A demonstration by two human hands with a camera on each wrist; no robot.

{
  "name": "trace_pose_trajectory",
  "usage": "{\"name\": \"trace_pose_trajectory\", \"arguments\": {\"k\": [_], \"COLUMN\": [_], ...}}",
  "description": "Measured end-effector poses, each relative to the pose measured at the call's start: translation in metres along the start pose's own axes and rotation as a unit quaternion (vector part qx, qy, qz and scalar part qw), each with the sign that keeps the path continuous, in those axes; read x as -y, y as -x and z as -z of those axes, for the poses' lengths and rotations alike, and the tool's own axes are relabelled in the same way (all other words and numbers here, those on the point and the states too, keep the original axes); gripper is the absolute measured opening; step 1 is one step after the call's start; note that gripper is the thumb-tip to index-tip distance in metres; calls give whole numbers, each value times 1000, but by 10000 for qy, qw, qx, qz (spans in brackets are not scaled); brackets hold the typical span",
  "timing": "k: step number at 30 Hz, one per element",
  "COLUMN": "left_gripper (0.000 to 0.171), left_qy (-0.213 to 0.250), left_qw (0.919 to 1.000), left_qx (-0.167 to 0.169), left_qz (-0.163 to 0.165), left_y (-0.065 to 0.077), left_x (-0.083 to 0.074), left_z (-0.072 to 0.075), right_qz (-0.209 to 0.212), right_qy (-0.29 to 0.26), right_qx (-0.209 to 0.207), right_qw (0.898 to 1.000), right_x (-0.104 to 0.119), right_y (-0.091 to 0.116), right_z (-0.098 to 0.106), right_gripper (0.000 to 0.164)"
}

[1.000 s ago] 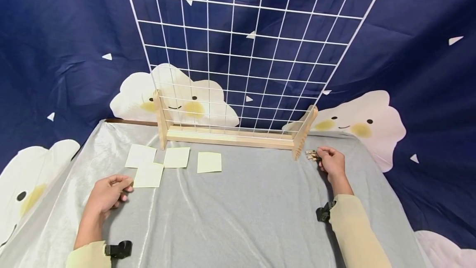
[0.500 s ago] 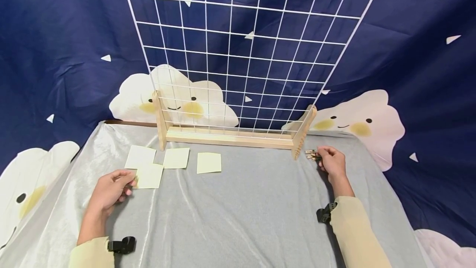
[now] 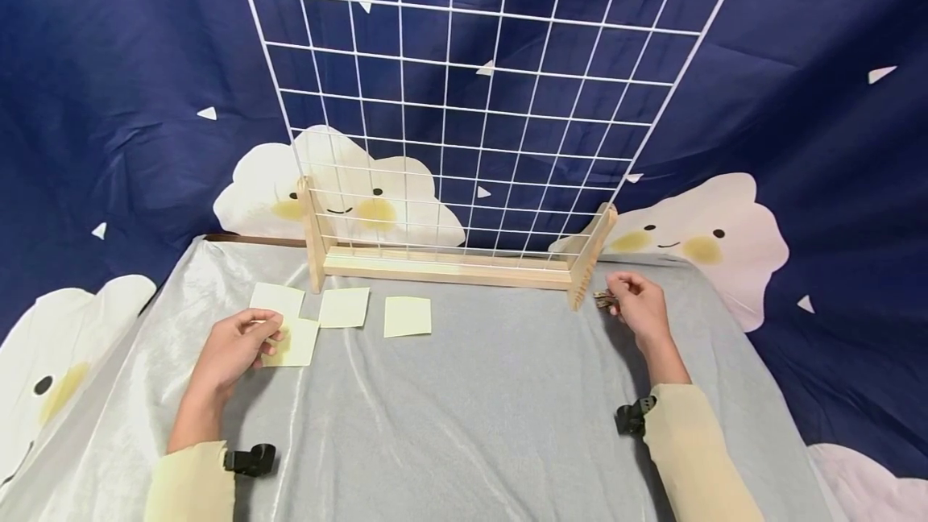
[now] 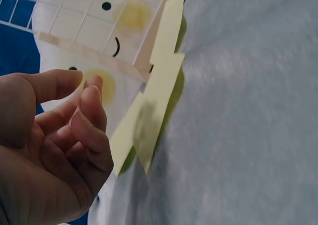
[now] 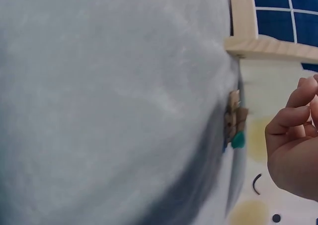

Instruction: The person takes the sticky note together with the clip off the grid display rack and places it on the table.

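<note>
Over the pale yellow square notes (image 3: 293, 349) at the left, my left hand (image 3: 235, 345) hovers. Its fingers are loosely bent, thumb and forefinger slightly apart. In the left wrist view nothing lies between these fingers, and the notes (image 4: 156, 106) are beyond them. My right hand (image 3: 641, 308) is above several small wooden clothespins (image 3: 603, 299), thumb and forefinger close together. The right wrist view shows clothespins (image 5: 233, 118), one with a green end, apart from the right hand (image 5: 295, 140). Its fingertips are cut off by the frame edge, so any held thing is hidden.
A white wire grid (image 3: 464, 103) stands in a wooden base (image 3: 449, 268) at the back of the grey cloth-covered table (image 3: 449, 409). Two more notes lie in front of it: one note (image 3: 344, 308) and another note (image 3: 408, 316). A dark blue curtain (image 3: 819, 143) with clouds hangs behind.
My left hand has moved right and away from me, now over the overlapping notes. My right hand has shifted slightly up and left from the clothespins it was touching.
</note>
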State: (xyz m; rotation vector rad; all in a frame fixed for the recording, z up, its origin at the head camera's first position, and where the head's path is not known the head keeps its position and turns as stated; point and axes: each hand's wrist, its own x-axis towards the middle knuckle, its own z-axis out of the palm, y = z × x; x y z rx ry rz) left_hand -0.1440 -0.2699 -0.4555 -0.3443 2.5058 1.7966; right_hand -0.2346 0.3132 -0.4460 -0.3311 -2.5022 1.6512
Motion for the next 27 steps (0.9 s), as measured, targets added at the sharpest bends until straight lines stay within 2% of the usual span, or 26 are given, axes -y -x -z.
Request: {"name": "trace_pose_trajectory", "arguments": {"k": [5,13,17,21,27], "left_gripper": [43,38,35,33,39], "left_qy": [-212,-350,-664,-1003,-1113], "left_qw": [9995,9943,9892,9806,9765], "left_qx": [27,207,-30,-296,-171], "left_qz": [-237,-981,-1305,-1657,-1838], "left_y": [-3,-10,-14,-18,-19], "left_x": [-14,-39,-50,-60,-77], "left_z": [-9,-25,-34,-41,-47], "right_qz": [374,1011,1376,1694,2170], "right_qy": [145,285,498,883,1072], "right_qx": [62,53,14,-17,3], "right_qw": [9992,9945,9892,9816,9703], "right_x": [10,26,39,51,71], "right_y": [0,2,4,7,11], "right_z": [-5,-12,-15,-17,-22], "right_gripper": [40,35,34,36,33]}}
